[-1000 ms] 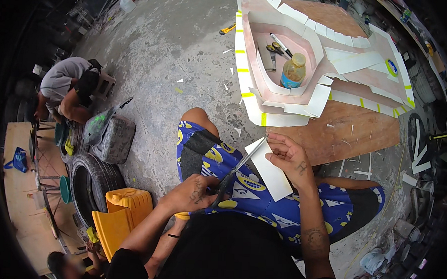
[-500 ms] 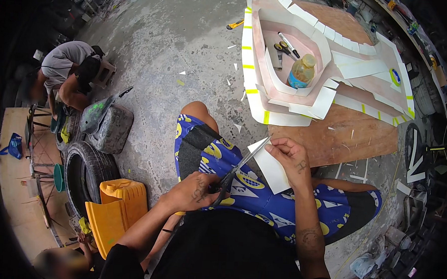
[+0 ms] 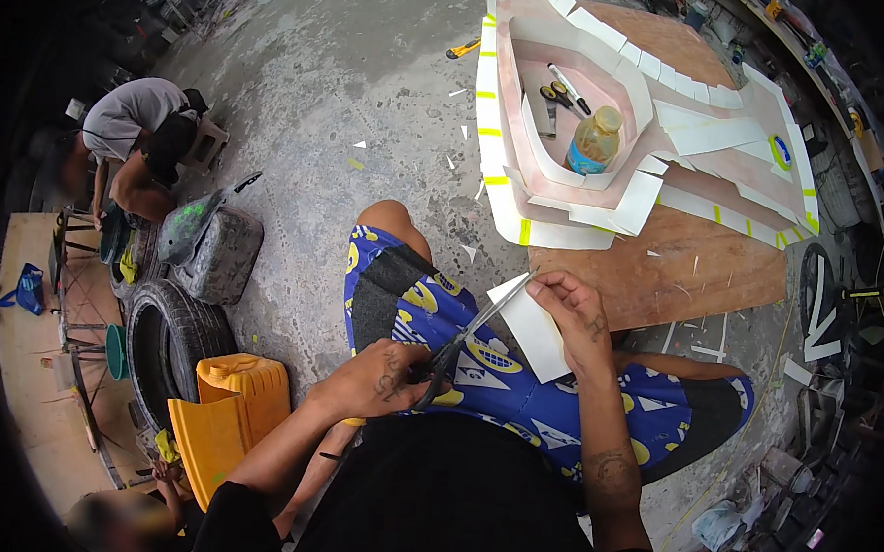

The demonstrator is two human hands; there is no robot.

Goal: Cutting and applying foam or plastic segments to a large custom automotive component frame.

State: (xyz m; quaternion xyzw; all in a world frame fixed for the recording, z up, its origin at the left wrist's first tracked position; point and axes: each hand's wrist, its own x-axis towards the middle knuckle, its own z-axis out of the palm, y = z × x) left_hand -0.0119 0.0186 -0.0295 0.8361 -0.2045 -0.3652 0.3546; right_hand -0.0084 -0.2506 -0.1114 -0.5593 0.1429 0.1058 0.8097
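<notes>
My left hand (image 3: 383,375) is closed around the dark handles of a pair of scissors (image 3: 483,323). Their long metal blades slant up and to the right across a piece of white card (image 3: 540,341), with the tips near my right fingers. My right hand (image 3: 574,313) pinches the card's upper edge between thumb and fingers. The card hangs over my lap, above blue patterned shorts (image 3: 515,403). How far the blades have cut into it, I cannot tell.
A large panel edged with white card strips and yellow tape (image 3: 512,215) lies ahead on a brown board (image 3: 698,277). Its recess holds a bottle (image 3: 594,145), a marker (image 3: 567,84) and other scissors (image 3: 556,96). Left are a yellow container (image 3: 249,396), a tire (image 3: 188,329) and two people.
</notes>
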